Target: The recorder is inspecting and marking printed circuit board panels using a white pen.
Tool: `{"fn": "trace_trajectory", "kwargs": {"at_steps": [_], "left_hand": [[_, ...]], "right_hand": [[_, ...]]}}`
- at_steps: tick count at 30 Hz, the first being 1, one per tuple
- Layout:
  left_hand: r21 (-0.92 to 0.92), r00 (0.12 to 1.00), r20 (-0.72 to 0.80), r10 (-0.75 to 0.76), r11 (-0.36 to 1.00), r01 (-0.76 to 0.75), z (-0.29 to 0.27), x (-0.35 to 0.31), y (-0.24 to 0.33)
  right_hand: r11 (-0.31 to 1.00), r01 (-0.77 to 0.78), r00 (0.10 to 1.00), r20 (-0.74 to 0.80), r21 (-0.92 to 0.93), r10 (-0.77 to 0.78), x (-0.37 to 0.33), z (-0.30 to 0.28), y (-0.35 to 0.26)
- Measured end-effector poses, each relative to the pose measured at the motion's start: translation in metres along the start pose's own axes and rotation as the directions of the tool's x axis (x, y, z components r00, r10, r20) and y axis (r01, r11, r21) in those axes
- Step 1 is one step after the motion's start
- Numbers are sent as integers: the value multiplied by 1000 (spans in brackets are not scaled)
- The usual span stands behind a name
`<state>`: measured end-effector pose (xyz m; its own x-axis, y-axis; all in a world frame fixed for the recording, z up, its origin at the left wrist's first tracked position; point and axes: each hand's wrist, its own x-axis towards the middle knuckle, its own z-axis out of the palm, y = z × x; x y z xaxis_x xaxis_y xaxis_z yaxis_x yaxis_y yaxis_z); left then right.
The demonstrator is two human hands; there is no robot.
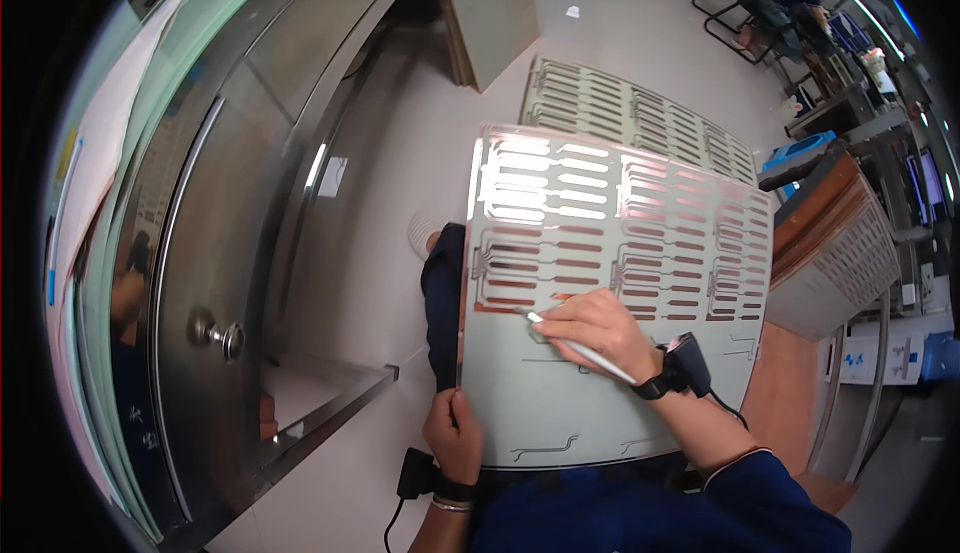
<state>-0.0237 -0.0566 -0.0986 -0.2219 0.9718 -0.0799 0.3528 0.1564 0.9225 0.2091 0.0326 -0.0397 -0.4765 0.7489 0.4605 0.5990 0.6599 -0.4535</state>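
Observation:
A large pale green circuit board panel (pixel 560 393) lies tilted over my lap, its upper part covered in rows of copper-coloured strips and thin traces. My right hand (pixel 600 328) is closed round a slim white pen-like tool (pixel 600 360). The tool's whitish end rests at or just above the panel, beside the lowest strip of the left column; I cannot tell whether it touches. At the panel's lower left edge, my left hand (pixel 455 438) pinches the border with curled fingers. Both wrists wear black straps with small black boxes and cables.
Behind the panel stands another patterned board (pixel 640 113). To the right, a stack of boards (pixel 840 243) leans by a brown surface. A metal cabinet with a round knob (pixel 230 341) fills the left. More boards (pixel 490 13) lean beyond; a person sits far right.

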Motion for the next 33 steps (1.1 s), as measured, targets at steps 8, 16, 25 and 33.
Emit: {"fn": "trace_trajectory", "kwargs": {"at_steps": [8, 16, 25, 33], "left_hand": [[-14, 998, -12, -67, 998, 67, -8, -4, -15], [-87, 996, -30, 85, 992, -87, -2, -5, -6], [-61, 998, 9, 66, 996, -66, -7, 7, -9], [10, 976, -6, 216, 976, -216, -15, 83, 21]], "right_hand": [[866, -484, 758, -433, 127, 487, -77, -37, 25], [622, -781, 254, -884, 51, 393, -244, -167, 92], [554, -529, 140, -578, 643, 804, -219, -168, 54], [585, -446, 125, -601, 677, 790, -205, -186, 22]]}}
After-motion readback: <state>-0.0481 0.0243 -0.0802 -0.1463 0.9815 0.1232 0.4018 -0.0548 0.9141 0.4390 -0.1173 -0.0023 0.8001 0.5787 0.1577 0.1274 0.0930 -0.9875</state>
